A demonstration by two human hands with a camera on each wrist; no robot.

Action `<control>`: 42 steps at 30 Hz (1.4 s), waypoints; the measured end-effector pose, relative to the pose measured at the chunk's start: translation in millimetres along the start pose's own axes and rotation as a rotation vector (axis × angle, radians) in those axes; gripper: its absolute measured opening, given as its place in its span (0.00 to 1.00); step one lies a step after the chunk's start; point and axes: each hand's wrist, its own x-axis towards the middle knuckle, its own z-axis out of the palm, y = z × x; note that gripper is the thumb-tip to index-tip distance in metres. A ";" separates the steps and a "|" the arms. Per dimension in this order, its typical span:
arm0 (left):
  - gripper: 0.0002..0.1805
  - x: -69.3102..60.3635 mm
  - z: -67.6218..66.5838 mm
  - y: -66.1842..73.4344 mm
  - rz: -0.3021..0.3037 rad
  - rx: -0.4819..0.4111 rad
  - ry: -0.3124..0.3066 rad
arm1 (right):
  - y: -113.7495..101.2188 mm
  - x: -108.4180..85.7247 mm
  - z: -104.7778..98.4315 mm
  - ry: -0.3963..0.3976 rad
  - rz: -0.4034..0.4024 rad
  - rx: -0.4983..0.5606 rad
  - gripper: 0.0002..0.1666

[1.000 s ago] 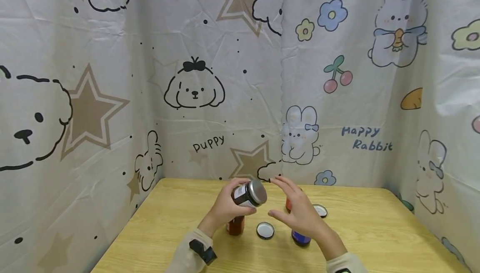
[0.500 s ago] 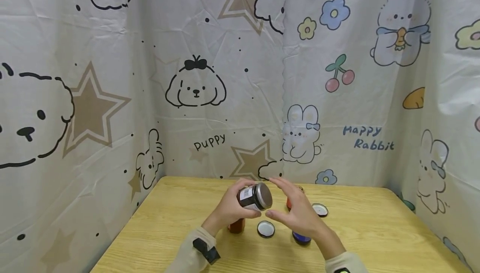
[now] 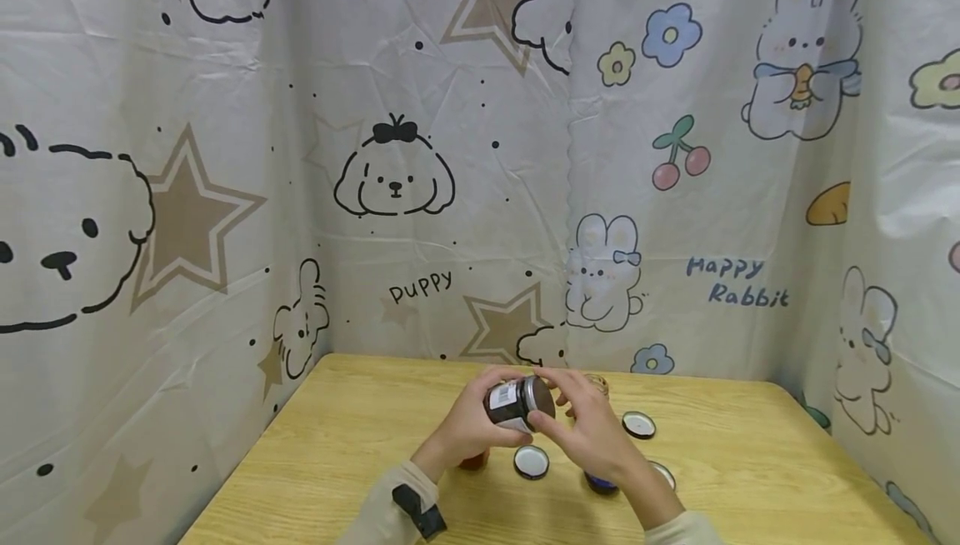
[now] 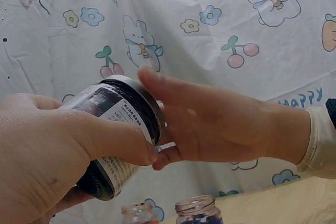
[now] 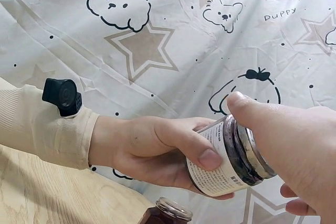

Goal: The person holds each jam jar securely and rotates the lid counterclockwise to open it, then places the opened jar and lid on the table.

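Note:
My left hand (image 3: pixel 468 420) grips a dark glass jar (image 3: pixel 504 405) around its labelled body, holding it tilted above the table with its top to the right. On the jar sits a silver lid (image 3: pixel 542 399). My right hand (image 3: pixel 592 428) is at that lid, thumb on the near edge and fingers around the far edge. In the left wrist view, the right thumb overlaps the rim of the lid (image 4: pixel 137 90), and the other fingers are partly hidden behind it. The right wrist view shows the left thumb pressed on the jar's white label (image 5: pixel 210 174).
An open jar with dark red contents (image 5: pixel 173 211) stands under the left hand. A blue-filled jar (image 3: pixel 602 482) and an open jar (image 4: pixel 139 212) stand near the right hand. Loose lids lie on the wooden table (image 3: pixel 360 445): one in the middle (image 3: pixel 531 462), two at right (image 3: pixel 639 424).
My left hand has brought the jar to the right. The right hand, earlier apart from it with fingers spread, has closed in around the lid.

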 end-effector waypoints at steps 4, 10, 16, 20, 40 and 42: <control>0.41 0.3 0.9 -1.6 0.005 -0.002 0.005 | 1.8 0.4 -0.4 -0.012 0.021 0.009 0.32; 0.46 -0.9 1.7 -4.8 -0.019 -0.072 0.000 | 4.8 1.8 -1.6 -0.034 -0.011 0.045 0.31; 0.40 2.6 -0.6 -5.3 -0.021 -0.098 -0.001 | 5.3 4.0 -5.1 -0.036 -0.035 0.054 0.31; 0.38 3.0 -2.8 -4.9 -0.019 -0.107 -0.011 | 5.8 4.0 -6.3 -0.052 -0.053 0.067 0.34; 0.36 2.0 -6.7 -8.9 -0.046 -0.086 -0.007 | 5.3 2.0 -6.5 -0.119 -0.120 0.061 0.40; 0.36 1.8 -7.1 -9.1 -0.047 -0.095 -0.009 | 5.8 2.0 -5.3 -0.116 -0.125 0.058 0.40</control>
